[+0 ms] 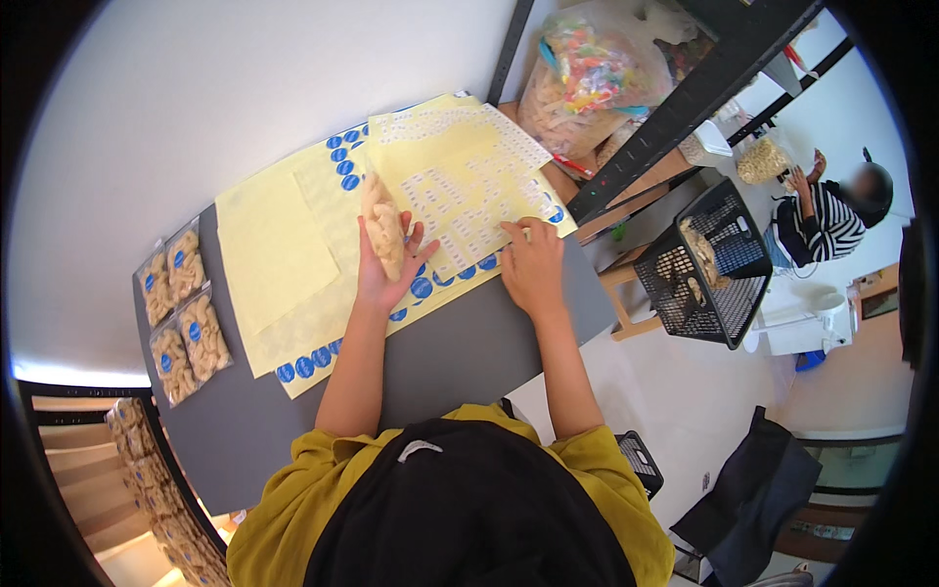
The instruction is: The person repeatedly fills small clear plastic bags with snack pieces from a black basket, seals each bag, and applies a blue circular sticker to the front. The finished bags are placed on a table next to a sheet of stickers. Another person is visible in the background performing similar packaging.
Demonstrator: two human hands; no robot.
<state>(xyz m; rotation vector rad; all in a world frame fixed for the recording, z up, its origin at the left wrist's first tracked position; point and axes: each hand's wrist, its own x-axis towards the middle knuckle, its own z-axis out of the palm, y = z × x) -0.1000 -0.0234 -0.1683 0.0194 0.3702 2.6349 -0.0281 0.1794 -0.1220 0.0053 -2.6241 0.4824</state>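
My left hand (380,290) holds a clear plastic bag of pale curved snack pieces (383,229) upright over the table, its thumb and fingers spread around it. Just right of it, my right hand (534,260) rests its bent fingertips on a yellow sheet of small white labels (461,197). Whether anything is pinched there is too small to tell. Beneath lie more yellow backing sheets (271,257) with round blue stickers (421,287) along their edges. Several filled bags with blue stickers (203,334) lie in two rows at the table's left end.
The grey table (455,374) meets a white wall. To the right stand a black metal shelf post (682,121), large bags of sweets (594,81) and a black plastic basket (697,271). Stacked packs (158,499) fill a rack at lower left. Another person (825,213) handles a bag farther off.
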